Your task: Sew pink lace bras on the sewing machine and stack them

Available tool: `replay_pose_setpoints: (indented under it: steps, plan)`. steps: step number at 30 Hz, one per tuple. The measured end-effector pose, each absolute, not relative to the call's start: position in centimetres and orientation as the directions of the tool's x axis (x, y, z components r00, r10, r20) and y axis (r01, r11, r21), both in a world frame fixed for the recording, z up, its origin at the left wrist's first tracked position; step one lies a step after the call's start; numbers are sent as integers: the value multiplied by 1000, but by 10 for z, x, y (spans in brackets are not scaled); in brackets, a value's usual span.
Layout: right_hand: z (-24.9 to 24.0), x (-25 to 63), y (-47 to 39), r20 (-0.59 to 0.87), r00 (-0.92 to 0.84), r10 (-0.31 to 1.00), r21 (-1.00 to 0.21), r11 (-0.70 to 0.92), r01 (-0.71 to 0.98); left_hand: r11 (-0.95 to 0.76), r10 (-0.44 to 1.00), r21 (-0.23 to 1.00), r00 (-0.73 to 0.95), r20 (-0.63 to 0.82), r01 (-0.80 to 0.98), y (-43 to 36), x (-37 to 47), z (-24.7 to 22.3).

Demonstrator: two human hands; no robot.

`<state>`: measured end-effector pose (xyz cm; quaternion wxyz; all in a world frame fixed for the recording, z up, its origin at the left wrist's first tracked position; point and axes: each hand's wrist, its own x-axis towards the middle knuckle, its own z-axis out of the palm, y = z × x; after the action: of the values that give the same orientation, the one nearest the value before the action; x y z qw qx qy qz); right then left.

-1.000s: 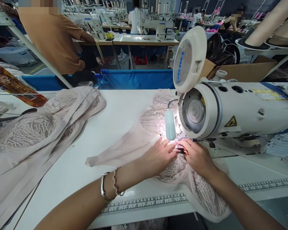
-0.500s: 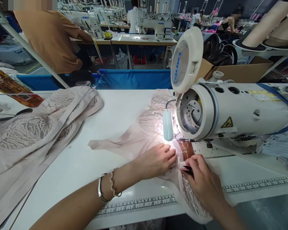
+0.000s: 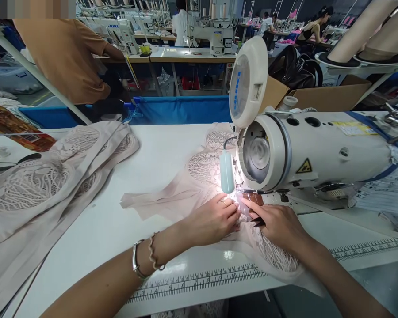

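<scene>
Pale pink lace fabric (image 3: 202, 170) runs under the head of a white sewing machine (image 3: 331, 148), beside its lit pale green lamp (image 3: 227, 171). My left hand (image 3: 215, 220) presses on the fabric just left of the lit sewing spot, its fingers curled together on the lace edge. Close by on the right, my right hand (image 3: 280, 224) reaches its index finger forward onto the fabric. A small black pointed tool (image 3: 259, 221) sticks out from under that hand's fingers; its other end is hidden. The needle cannot be made out in the glare.
More lace pieces (image 3: 36, 185) lie piled on the left of the white table (image 3: 119, 247). A printed ruler strip (image 3: 199, 280) follows the front edge. Behind are a blue cloth bin (image 3: 182, 109), a cardboard box (image 3: 331, 95) and a person in a brown shirt (image 3: 59, 57).
My right hand has moved forward, its index finger now stretched toward the sewing spot. Parts inside the machine's round opening now look blurred. The lace below my right hand has shifted rightward.
</scene>
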<state>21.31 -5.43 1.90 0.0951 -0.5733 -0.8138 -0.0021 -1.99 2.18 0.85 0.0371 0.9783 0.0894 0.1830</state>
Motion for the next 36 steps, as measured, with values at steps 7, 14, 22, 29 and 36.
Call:
replay_pose_setpoints:
  steps: [7,14,22,29,36]
  plan:
    - [18,211,-43,79,-303,950,-19,305,952,-984,179,63,927,328,168,24,-22,9]
    - [20,213,-37,192,-376,906,-22,387,922,-973,221,5,921,322,231,26,-25,13]
    - [16,220,-32,135,-377,916,-96,391,915,-962,272,45,930,246,269,27,-25,12]
    - [6,230,-29,115,-435,893,-177,449,876,-949,312,49,909,276,310,28,-25,12]
    - [6,234,-20,129,-495,859,-216,512,831,-945,322,139,911,258,295,32,-26,14]
